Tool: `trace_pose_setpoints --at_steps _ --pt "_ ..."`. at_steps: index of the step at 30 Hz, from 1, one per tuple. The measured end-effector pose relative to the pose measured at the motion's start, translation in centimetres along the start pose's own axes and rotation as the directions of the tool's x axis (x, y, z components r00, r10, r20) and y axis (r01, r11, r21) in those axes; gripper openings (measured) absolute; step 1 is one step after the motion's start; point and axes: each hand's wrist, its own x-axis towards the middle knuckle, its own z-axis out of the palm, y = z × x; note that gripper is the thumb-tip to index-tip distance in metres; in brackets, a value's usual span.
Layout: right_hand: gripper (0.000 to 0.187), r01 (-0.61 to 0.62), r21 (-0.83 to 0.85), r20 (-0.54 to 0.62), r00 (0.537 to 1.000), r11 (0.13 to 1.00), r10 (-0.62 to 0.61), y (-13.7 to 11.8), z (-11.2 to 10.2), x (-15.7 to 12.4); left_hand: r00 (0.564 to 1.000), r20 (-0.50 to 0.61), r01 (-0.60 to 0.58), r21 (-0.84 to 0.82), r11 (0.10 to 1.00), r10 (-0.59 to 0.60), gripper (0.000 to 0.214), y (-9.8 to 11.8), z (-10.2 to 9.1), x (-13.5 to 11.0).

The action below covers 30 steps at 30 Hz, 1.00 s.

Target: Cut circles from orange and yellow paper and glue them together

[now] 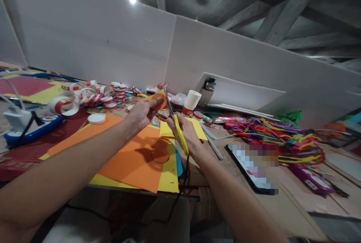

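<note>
Pinched between the fingers of my left hand [142, 112] is a small piece of orange paper [161, 98], raised above the table. My right hand [184, 129] grips yellow-handled scissors [180, 134], whose blades point up and touch or pass beside the paper's right edge. Whether the blades are apart I cannot tell. Below the hands lie a large orange sheet [126, 158] and yellow paper [170, 171] under it. A cut orange disc [160, 152] rests on top. Under my right hand is a smaller yellow sheet [199, 127].
Cut cup rings [67, 104] and a power strip [36, 128] are at left. Stacked paper cups [192, 101] and a dark bottle [207, 92] stand behind. A phone [251, 168], a grey pen [216, 148] and colourful pipe cleaners [270, 134] lie at right. White boards [113, 36] close the back.
</note>
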Motion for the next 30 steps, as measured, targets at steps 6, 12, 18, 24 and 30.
trace_pose_setpoints --at_steps 6,12,18,24,30 --pt "0.042 0.017 -0.002 -0.016 1.0 1.0 -0.017 -0.1 -0.1 0.1 1.0 -0.025 -0.005 0.04 0.999 0.006 0.017 0.4 -0.1 0.0" --pt "0.041 0.037 -0.044 0.004 0.999 0.998 -0.037 0.2 -0.4 0.2 0.999 -0.033 0.006 0.079 0.997 -0.003 0.015 0.8 0.2 -0.1" --pt "0.038 0.029 -0.067 0.004 1.0 0.997 -0.028 0.7 -0.3 0.4 0.999 0.035 0.005 0.107 0.994 -0.009 0.011 0.4 0.0 -0.1" --pt "0.041 0.041 -0.062 0.007 0.999 0.997 -0.04 0.5 -0.4 0.3 0.992 0.126 -0.017 0.116 0.993 0.003 0.011 0.6 -0.5 0.2" --pt "0.044 0.043 -0.065 0.027 0.999 0.997 -0.042 0.2 -0.7 0.3 0.99 0.136 0.005 0.168 0.986 -0.029 0.01 1.0 -0.9 0.6"
